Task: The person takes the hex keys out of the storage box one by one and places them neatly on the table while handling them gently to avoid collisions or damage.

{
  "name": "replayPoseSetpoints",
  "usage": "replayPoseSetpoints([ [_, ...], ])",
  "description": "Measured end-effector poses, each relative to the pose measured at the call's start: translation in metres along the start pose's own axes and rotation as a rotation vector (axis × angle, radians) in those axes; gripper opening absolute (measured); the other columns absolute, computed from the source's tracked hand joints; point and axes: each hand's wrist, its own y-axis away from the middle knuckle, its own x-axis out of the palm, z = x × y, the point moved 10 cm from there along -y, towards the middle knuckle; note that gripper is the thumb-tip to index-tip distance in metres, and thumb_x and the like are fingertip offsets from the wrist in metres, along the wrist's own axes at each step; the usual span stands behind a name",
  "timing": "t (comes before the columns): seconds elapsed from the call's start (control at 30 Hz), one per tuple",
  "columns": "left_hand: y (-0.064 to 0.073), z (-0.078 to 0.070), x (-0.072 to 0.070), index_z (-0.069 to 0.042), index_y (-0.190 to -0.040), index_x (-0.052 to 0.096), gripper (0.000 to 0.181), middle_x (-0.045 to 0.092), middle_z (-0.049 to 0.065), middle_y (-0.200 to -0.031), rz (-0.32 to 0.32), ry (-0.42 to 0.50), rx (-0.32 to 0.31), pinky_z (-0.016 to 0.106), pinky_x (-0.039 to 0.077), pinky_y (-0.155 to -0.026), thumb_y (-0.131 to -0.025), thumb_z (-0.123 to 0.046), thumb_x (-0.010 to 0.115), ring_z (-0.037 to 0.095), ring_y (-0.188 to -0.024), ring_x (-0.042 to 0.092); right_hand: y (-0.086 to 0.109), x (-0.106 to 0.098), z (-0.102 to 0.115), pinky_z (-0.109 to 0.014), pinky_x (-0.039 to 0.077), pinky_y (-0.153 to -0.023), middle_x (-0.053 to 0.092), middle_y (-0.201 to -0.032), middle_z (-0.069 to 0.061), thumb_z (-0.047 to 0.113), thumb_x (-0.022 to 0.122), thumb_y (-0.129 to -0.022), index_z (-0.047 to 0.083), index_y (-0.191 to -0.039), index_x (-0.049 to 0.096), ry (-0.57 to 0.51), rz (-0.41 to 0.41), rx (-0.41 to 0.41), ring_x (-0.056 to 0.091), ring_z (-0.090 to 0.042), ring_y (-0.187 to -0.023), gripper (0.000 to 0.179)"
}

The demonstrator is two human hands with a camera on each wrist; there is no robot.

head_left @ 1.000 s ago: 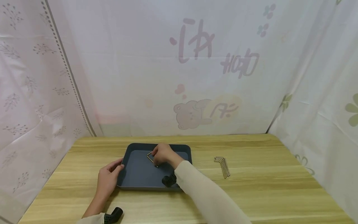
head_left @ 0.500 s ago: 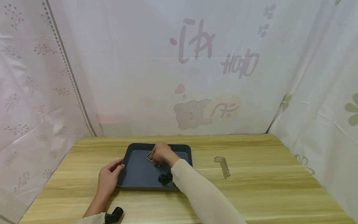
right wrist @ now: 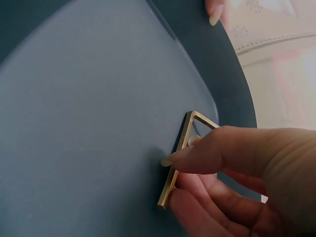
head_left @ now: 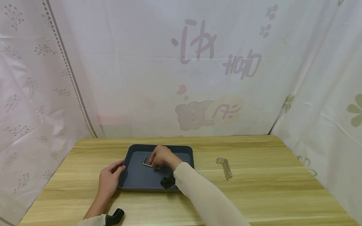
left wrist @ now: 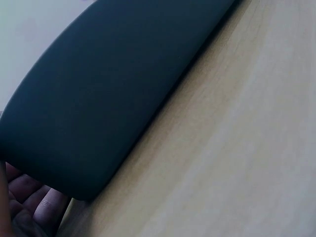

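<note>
A dark blue-grey baking tray [head_left: 135, 180] lies on the wooden table. My left hand [head_left: 108, 180] grips its left rim, thumb on the edge and fingers outside; in the left wrist view, curled fingers [left wrist: 44, 202] show under the tray's corner. Over the tray floor, my right hand [head_left: 164, 157] pinches a brass-coloured Allen key [right wrist: 185, 138] between thumb and fingers. Its bend points to the tray's left side, and part of the short arm is hidden behind the fingers in the right wrist view. Whether the key touches the tray floor I cannot tell.
Several more Allen keys [head_left: 226, 169] lie side by side on the table [head_left: 268, 188], right of the tray. Printed curtains [head_left: 135, 78] hang behind the table and along both sides. Each wrist wears a black camera mount [head_left: 114, 217].
The Allen key has turned and moved slightly left and down within the tray, with my right hand shifting along with it. My left hand and the tray stay where they were.
</note>
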Motion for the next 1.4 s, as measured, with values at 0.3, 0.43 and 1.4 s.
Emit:
replayPoseSetpoints([
  [0.3,0.0,-0.001,0.002,-0.012,-0.132,0.069,0.036,0.07,0.012,-0.131,0.009,0.002,-0.001,0.006,0.043,-0.079,-0.1,-0.025,0.062,-0.019,-0.092,0.053,0.0,0.004,0.006,-0.03,0.053,-0.057,0.073,-0.088,-0.001,0.001,0.081,-0.079,0.013,-0.092,0.081,0.164,-0.005,-0.031,0.064,-0.017,-0.064,0.017],
  [0.43,0.001,-0.001,0.002,-0.012,-0.132,0.069,0.036,0.07,0.011,-0.131,0.008,-0.002,-0.002,0.005,0.042,-0.079,-0.1,-0.026,0.062,-0.021,-0.093,0.052,0.004,-0.001,0.008,-0.028,0.05,-0.056,0.072,-0.086,0.0,0.003,0.08,-0.082,0.013,-0.094,0.08,0.192,-0.035,-0.06,0.061,-0.015,-0.064,0.016],
  [1.4,0.001,0.001,0.0,-0.016,-0.132,0.069,0.035,0.07,0.008,-0.131,-0.003,-0.039,0.005,0.003,0.041,-0.08,-0.1,-0.028,0.062,-0.025,-0.094,0.048,0.121,-0.074,-0.028,-0.023,0.052,-0.069,0.068,-0.092,-0.002,0.004,0.072,-0.089,0.004,-0.107,0.071,-0.097,-0.174,-0.301,0.061,-0.013,-0.082,0.019],
])
